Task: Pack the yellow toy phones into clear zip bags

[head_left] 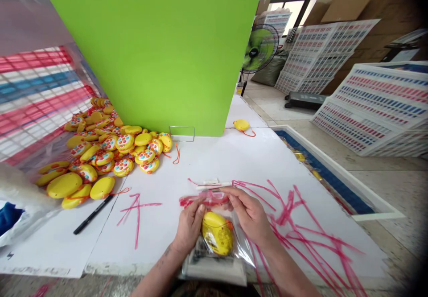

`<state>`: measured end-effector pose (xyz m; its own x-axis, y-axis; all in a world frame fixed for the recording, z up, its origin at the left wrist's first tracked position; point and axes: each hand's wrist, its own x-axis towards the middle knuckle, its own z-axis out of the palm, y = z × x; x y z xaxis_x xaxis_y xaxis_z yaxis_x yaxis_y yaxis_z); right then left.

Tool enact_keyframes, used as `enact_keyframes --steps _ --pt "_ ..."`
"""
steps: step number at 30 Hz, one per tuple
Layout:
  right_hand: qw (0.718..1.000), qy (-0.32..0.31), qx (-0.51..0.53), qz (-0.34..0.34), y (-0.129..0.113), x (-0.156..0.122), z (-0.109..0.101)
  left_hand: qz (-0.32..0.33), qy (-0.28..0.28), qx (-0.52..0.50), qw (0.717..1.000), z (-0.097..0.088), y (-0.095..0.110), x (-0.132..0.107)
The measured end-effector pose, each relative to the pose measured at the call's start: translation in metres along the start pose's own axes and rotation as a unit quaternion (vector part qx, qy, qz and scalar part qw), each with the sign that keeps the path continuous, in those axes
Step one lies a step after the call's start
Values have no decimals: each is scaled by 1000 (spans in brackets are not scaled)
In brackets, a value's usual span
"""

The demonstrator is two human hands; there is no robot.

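Note:
My left hand (190, 225) and my right hand (250, 212) are both closed on the upper part of a clear plastic bag (243, 250), one on each side. Inside the bag, or just beneath its film, lies a yellow oval toy (217, 234) with dark print on its upturned face and an orange part at its right edge. A stack of flat clear bags (214, 272) lies under it at the table's near edge. Just beyond my fingers are a white pen-like stick (219, 184) and red marks on the white surface. My fingertips partly hide the bag's opening.
To the left is a heap of yellow toys (103, 152), with a black marker (92, 215) in front. A green panel (154, 56) stands across the table. One toy (241, 125) lies beyond it at right. A crate (384, 216) sits on the floor; a fan (259, 49) stands behind.

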<state>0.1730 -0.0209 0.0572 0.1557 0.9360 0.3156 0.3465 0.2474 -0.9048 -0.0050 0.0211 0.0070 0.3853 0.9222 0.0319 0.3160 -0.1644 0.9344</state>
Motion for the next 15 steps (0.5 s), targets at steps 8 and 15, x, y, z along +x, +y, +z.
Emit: enact_keyframes --steps 8,15 --pt "990 49 -132 -24 22 5 -3 5 26 16 1000 1 2 0" --pt "967 36 -211 -136 17 7 10 7 17 10 1000 0 -3 1"
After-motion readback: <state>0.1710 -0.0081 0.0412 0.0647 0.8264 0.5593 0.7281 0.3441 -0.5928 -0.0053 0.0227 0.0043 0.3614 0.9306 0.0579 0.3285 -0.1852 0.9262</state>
